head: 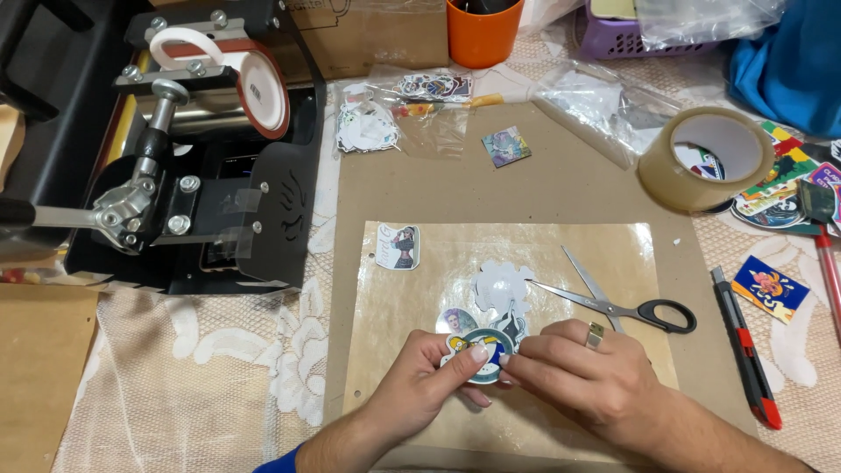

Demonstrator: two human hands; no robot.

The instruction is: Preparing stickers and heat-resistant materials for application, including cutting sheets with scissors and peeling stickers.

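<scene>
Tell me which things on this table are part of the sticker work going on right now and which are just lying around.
In use:
- left hand and right hand, both pinching the round sticker
- clear sheet under the hands
- white cut-out sticker on the sheet

Lying about:
- scissors
- tape roll
- utility knife
- orange cup
- mug press

Left hand [429, 377]: enters from the table's near edge, forearm angled right, fingers [477, 354] pinched closed. Right hand [583, 372]: enters from the near right corner, knuckles up, fingertips meeting the left's.
</scene>
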